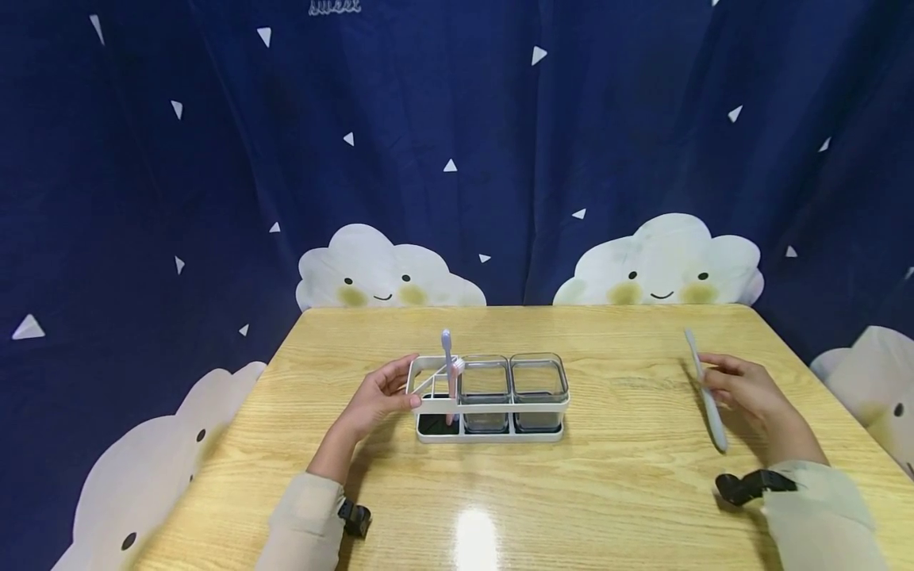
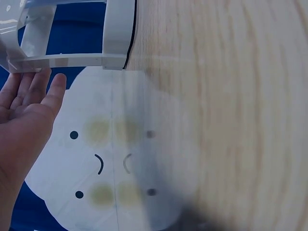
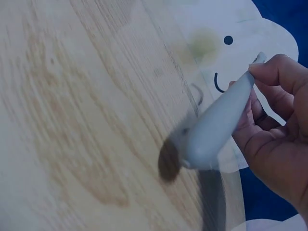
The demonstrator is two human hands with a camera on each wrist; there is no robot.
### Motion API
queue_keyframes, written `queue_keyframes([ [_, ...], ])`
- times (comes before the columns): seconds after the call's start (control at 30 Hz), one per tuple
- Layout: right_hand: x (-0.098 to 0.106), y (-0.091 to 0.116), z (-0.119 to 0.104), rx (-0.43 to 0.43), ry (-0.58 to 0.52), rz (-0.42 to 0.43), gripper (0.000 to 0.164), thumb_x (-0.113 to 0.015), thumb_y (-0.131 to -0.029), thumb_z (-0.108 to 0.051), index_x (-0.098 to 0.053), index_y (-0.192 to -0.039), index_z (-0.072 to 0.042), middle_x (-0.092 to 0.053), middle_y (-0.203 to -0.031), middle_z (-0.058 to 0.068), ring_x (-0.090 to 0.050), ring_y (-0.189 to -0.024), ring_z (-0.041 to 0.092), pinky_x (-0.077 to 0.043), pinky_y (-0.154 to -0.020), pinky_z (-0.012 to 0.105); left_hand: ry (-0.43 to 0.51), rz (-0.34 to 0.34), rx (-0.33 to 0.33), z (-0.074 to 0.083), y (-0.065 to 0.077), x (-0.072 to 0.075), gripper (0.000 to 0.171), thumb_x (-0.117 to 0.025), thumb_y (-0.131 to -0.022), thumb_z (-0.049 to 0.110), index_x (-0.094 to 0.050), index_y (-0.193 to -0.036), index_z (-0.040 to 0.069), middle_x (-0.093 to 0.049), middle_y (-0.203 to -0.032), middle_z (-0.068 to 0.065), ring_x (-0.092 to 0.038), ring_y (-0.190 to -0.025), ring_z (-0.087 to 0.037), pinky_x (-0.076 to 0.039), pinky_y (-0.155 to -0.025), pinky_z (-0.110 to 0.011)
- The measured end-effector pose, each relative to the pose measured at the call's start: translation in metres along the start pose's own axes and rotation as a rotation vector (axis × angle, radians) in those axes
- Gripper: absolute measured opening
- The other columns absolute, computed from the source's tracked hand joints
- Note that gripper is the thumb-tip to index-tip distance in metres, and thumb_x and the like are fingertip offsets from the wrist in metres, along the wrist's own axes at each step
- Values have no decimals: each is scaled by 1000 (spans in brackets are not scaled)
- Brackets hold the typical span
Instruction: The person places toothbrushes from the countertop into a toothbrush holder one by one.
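A white toothbrush holder (image 1: 493, 408) stands on the table with two clear square cups (image 1: 486, 381) in its middle and right compartments. In the cupless left compartment stand a blue-and-pink toothbrush (image 1: 447, 353), nearly upright, and a white toothbrush (image 1: 432, 381) that leans, its pinkish bristles toward the first. My left hand (image 1: 378, 394) grips the holder's left end, thumb on the front rail and fingers behind. Off to the right, my right hand (image 1: 743, 388) pinches a slim grey toothbrush (image 1: 709, 400) by its middle. Its thick handle end points toward me, down over the tabletop in the right wrist view.
The light wooden table (image 1: 607, 500) ends at a dark blue curtain (image 1: 428, 95) printed with white triangles and smiling clouds. Black wrist straps with camera mounts (image 1: 753, 485) sit at both cuffs.
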State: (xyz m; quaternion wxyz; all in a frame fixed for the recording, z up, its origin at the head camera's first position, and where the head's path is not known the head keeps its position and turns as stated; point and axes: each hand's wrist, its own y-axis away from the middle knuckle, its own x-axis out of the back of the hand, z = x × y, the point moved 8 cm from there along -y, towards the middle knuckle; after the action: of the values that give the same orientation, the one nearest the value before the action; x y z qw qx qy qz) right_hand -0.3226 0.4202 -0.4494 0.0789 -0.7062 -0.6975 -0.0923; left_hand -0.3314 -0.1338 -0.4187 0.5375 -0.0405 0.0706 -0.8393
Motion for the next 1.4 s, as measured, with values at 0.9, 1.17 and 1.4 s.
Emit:
queue_keyframes([
  [0.9,-20,0,-29,134,-236,-18,29,-61,-89,-4,-65,-112,-21,-64,-87,-1,-62,-78,9,-53,-61,25,4,-8,-1,-1,-1,0,79,-76,-73,1,-34,-140,-5,-44,-133,-25,-33,-123,-49,-46,-88,-29],
  [1.17,-27,1,-38,174,-155,-13,25,-57,-92,-5,-63,-112,-20,-61,-87,-2,-62,-78,9,-53,-62,26,13,-13,1,0,0,0,78,-75,-74,0,-34,-140,-4,-43,-133,-26,-36,-122,-47,-47,-86,-28],
  [1.4,-36,4,-54,218,-175,-30,23,-57,-91,-3,-58,-110,-16,-60,-87,-1,-61,-78,9,-53,-61,24,4,-11,-7,2,-1,0,77,-76,-74,0,-36,-140,-2,-44,-134,-24,-34,-123,-48,-46,-88,-28],
])
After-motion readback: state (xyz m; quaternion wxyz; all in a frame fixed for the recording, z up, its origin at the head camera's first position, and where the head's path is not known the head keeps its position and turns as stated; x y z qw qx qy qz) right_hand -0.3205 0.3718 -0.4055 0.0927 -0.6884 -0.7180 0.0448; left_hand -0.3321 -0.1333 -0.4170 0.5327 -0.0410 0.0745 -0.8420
